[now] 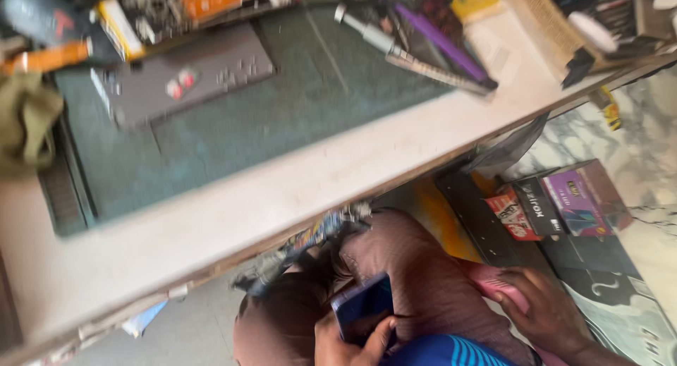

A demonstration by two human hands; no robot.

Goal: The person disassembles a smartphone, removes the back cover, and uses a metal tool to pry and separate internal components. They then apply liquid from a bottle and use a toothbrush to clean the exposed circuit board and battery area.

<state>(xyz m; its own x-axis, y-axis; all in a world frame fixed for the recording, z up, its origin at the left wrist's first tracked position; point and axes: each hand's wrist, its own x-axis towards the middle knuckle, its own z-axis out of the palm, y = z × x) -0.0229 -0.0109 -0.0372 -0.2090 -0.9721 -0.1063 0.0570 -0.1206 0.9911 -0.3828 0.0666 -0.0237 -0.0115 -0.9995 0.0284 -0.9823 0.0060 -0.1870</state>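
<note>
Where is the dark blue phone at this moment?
In the head view the dark blue phone sits low and centre, held by the left hand against the person's lap, below the edge of the workbench.

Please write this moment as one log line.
left hand: holds phone on lap | right hand: on pink object | workbench: above

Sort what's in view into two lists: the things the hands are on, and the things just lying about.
In hand:
left hand holds a dark blue phone over the lap
right hand rests on a pink flat thing on the floor

Lying about:
green mat on the workbench
grey laptop
purple stick
small boxes on the floor
olive cloth
</note>
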